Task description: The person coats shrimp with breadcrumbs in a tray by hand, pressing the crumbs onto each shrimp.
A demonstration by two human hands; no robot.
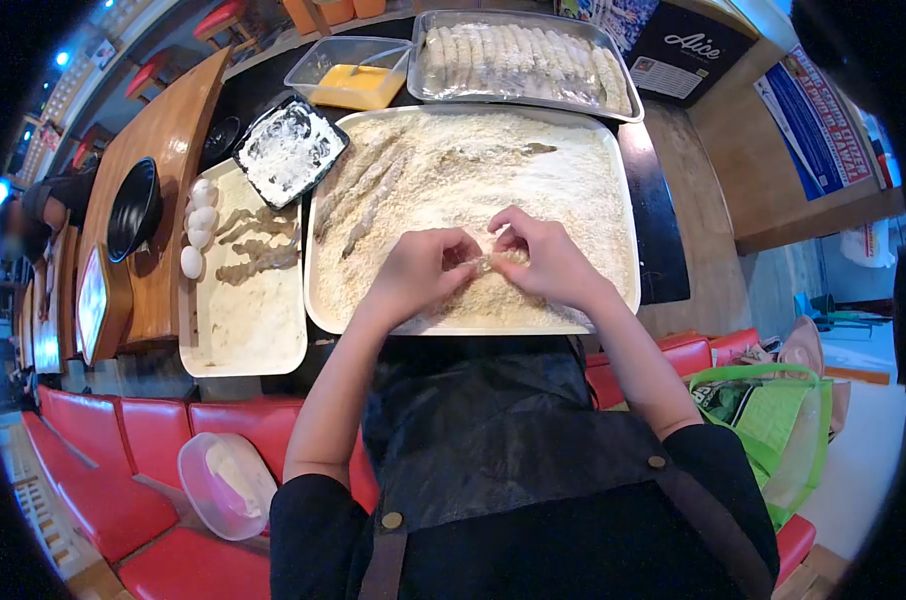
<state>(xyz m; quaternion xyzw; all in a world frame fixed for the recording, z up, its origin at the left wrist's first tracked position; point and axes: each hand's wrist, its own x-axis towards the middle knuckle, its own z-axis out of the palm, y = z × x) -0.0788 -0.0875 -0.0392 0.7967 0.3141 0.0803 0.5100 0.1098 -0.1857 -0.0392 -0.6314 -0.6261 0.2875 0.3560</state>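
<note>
Over a large white tray point(621, 250) filled with pale breadcrumbs point(453, 190), my left hand point(423, 272) and my right hand point(548, 258) face each other. Between their pinched fingertips is a crumb-coated shrimp point(486, 265), mostly hidden by the fingers. Several long grey shrimp point(368, 200) lie in the crumbs at the tray's left side, and another dusted shrimp point(533, 149) is near the back. To the left, a smaller cream tray point(248, 335) bears raw shrimp point(258, 260) and several white eggs point(201, 215).
Behind the crumbs stand a clear tub of yellow egg liquid point(358, 85) and a tray of coated shrimp in rows point(523, 60). A dark container of white flour point(291, 150) overlaps the cream tray. A black bowl point(135, 210) is at left; a plastic tub point(228, 485) sits on the red seat.
</note>
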